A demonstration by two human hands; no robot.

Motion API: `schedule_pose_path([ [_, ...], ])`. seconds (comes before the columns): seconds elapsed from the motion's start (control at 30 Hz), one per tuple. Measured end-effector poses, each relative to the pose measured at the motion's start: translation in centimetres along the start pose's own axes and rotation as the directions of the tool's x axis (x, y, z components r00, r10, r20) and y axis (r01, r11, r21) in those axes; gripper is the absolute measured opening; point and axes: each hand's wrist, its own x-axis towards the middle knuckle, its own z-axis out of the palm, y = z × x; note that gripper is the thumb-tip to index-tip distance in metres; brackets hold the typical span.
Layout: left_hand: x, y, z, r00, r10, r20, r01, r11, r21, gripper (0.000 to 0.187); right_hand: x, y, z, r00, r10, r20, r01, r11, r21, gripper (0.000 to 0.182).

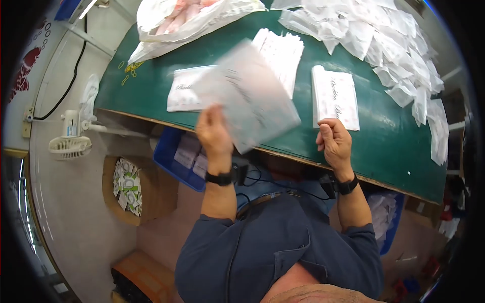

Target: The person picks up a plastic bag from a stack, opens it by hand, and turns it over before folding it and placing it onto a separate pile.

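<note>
My left hand (214, 132) is closed on a translucent plastic bag (250, 98) with dark script printing, tilted and slightly blurred above the table's near edge. Beneath it, partly covered, lies a flat printed white bag (183, 91). Fingers curled and thumb against them, my right hand (335, 144) is at the lower edge of a stack of printed white bags (339, 98). Whether anything is pinched in those fingers is hidden. Behind the raised bag spreads a pile of narrow white packets (283, 58).
On the green table (389, 151) are a large white sack (207, 25) with pinkish contents, yellow rubber bands (132, 68) and heaped filled white bags (369, 38). Below stand a blue bin (169, 151) and a cardboard box (151, 187). A small fan (70, 144) is at left.
</note>
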Motion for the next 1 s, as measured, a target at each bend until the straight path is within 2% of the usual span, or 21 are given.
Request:
schedule_pose_path([
  [0.03, 2.3, 1.0, -0.5, 0.987, -0.001, -0.162, -0.007, 0.999, -0.049, 0.018, -0.1, -0.1, 0.0, 0.999, 0.033, 0.022, -0.034, 0.999, 0.037, 0.021],
  [0.07, 4.7, 0.8, -1.7, 0.985, 0.006, -0.173, -0.014, 0.999, -0.048, 0.018, -0.2, 0.1, 0.0, 0.999, 0.03, 0.033, -0.031, 0.999, 0.04, 0.021],
  [0.13, 8.8, -0.5, -4.4, 0.945, 0.157, -0.286, -0.158, 0.987, 0.018, 0.017, -0.2, 0.5, -0.1, 0.996, 0.063, 0.058, -0.062, 0.998, -0.02, 0.022],
  [0.17, 10.0, -1.0, -5.6, 0.942, 0.169, -0.29, -0.172, 0.985, 0.016, 0.017, 0.1, 0.6, -0.1, 0.995, 0.074, 0.064, -0.071, 0.996, -0.048, 0.022],
  [0.27, 12.0, -1.7, -7.5, 0.963, -0.015, -0.27, 0.049, 0.991, 0.122, 0.019, 0.2, 0.7, -0.4, 0.992, 0.099, 0.076, -0.092, 0.991, -0.097, 0.021],
  [0.43, 11.6, -2.5, -7.8, 0.981, -0.03, -0.194, 0.066, 0.981, 0.183, 0.022, 0.7, 0.2, -1.9, 0.993, 0.112, 0.032, -0.104, 0.975, -0.195, 0.018],
  [0.47, 11.4, -2.1, -7.7, 0.986, -0.014, -0.166, 0.058, 0.962, 0.268, 0.025, 0.9, 0.3, -2.4, 0.993, 0.119, 0.029, -0.111, 0.974, -0.198, 0.018],
  [0.53, 11.1, -1.4, -7.5, 0.995, 0.013, -0.102, 0.032, 0.904, 0.426, 0.032, 1.9, 0.5, -3.5, 1.0, -0.001, -0.017, -0.005, 0.928, -0.373, 0.017],
  [0.57, 11.1, -1.5, -8.0, 0.996, 0.006, -0.091, 0.034, 0.904, 0.426, 0.032, 2.3, 0.6, -3.9, 0.997, -0.063, -0.039, 0.039, 0.888, -0.458, 0.017],
  [0.63, 11.3, -1.9, -8.9, 0.977, 0.169, -0.132, -0.032, 0.726, 0.687, 0.046, 3.2, 0.3, -4.6, 0.99, -0.116, -0.077, 0.058, 0.848, -0.526, 0.016],
  [0.7, 10.7, -1.9, -8.9, 0.894, 0.447, -0.025, -0.205, 0.458, 0.865, 0.057, 3.8, 0.0, -6.1, 0.977, -0.166, -0.132, 0.051, 0.788, -0.613, 0.016],
  [0.77, 9.2, -0.8, -8.0, 0.936, 0.35, 0.025, -0.191, 0.45, 0.872, 0.05, 4.5, 0.4, -7.2, 0.977, -0.195, -0.091, 0.077, 0.712, -0.698, 0.024],
  [0.8, 8.4, -0.7, -6.8, 0.94, 0.337, 0.052, -0.213, 0.462, 0.861, 0.05, 4.8, 0.8, -7.8, 0.973, -0.195, -0.123, 0.051, 0.703, -0.71, 0.024],
  [0.87, 6.4, -0.5, -4.6, 0.962, 0.249, 0.113, -0.242, 0.58, 0.778, 0.044, 5.5, 1.5, -8.6, 0.947, -0.288, -0.143, 0.034, 0.532, -0.846, 0.035],
  [0.9, 5.4, -0.1, -3.1, 0.968, 0.208, 0.143, -0.244, 0.631, 0.736, 0.04, 5.7, 1.6, -8.8, 0.945, -0.285, -0.163, 0.015, 0.532, -0.847, 0.035],
  [0.93, 4.0, -0.1, -1.3, 0.962, 0.101, 0.253, -0.242, 0.739, 0.628, 0.037, 6.0, 1.7, -9.0, 0.961, -0.216, -0.171, -0.043, 0.497, -0.867, 0.037],
  [1.0, 0.6, -0.4, 3.1, 0.874, -0.07, 0.481, -0.171, 0.882, 0.439, 0.035, 6.6, 1.8, -9.6, 0.98, -0.077, -0.184, -0.136, 0.413, -0.9, 0.042],
])
